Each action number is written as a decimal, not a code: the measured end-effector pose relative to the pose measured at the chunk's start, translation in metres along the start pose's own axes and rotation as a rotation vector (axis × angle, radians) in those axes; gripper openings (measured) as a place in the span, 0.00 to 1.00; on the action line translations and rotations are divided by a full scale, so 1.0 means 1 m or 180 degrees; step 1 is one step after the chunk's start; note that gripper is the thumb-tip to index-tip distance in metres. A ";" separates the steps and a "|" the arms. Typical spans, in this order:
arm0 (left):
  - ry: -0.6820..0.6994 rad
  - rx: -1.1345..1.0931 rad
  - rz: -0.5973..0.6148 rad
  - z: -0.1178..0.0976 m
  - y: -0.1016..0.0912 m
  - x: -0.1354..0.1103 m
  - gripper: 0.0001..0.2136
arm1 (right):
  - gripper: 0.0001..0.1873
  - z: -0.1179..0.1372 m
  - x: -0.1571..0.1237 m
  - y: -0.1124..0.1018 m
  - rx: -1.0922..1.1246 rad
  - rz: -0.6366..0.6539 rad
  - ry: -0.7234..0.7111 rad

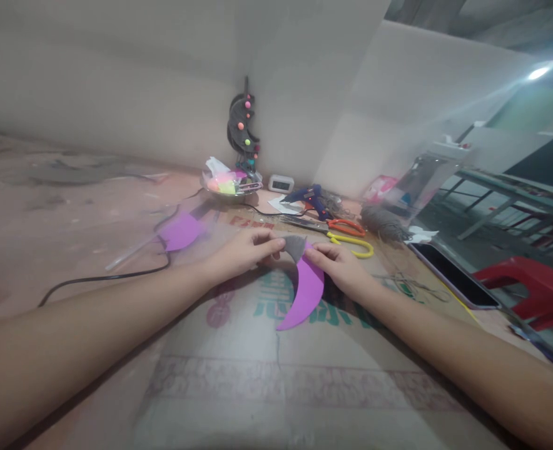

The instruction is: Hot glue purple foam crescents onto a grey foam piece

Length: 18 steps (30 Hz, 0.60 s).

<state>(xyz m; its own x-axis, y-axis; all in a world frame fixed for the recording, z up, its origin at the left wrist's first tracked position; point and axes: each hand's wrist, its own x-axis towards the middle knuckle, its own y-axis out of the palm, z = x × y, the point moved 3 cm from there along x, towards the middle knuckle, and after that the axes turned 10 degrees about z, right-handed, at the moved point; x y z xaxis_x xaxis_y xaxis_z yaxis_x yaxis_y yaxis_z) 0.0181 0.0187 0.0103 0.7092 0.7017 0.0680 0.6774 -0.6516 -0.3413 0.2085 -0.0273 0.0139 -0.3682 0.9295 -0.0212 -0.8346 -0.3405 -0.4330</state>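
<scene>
A purple crescent-shaped foam piece (304,294) lies on a printed cardboard sheet (267,375). Its upper tip is wrapped in grey twine (294,246). My left hand (243,250) pinches the grey-wrapped tip with thumb and fingers closed. My right hand (337,262) rests on the upper part of the crescent, fingers curled and pressing it from the right.
A second purple piece (181,231) lies to the left beside a black cable (112,275). Behind are a bowl of coloured bits (232,184), a blue glue gun (307,197), orange scissors (344,226), a yellow-handled tool (354,242), a twine bundle (383,222), a phone (455,275) and a red stool (534,290).
</scene>
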 end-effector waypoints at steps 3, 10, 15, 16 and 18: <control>0.0017 -0.0301 -0.0434 0.002 -0.006 0.000 0.17 | 0.19 0.003 -0.001 0.001 -0.0068 -0.0032 -0.0213; 0.0075 -0.0433 -0.0496 0.006 -0.007 0.002 0.19 | 0.09 0.011 -0.011 -0.004 -0.0398 -0.1111 -0.0757; 0.0158 -0.0549 -0.0147 0.007 0.000 0.004 0.22 | 0.06 0.021 -0.021 -0.012 -0.1552 -0.1648 -0.1939; 0.0104 -0.0665 -0.0159 0.008 0.000 0.005 0.23 | 0.06 0.023 -0.023 -0.012 -0.1790 -0.1581 -0.2181; 0.0022 -0.0866 -0.0319 0.008 -0.001 0.005 0.23 | 0.07 0.026 -0.025 -0.012 -0.2206 -0.1448 -0.2496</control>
<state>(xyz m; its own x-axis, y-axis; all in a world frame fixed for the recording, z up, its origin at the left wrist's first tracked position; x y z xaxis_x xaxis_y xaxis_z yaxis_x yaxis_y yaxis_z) 0.0195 0.0245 0.0036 0.6368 0.7651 0.0954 0.7710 -0.6331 -0.0686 0.2178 -0.0504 0.0429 -0.4473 0.5192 0.7282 -0.6399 0.3831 -0.6662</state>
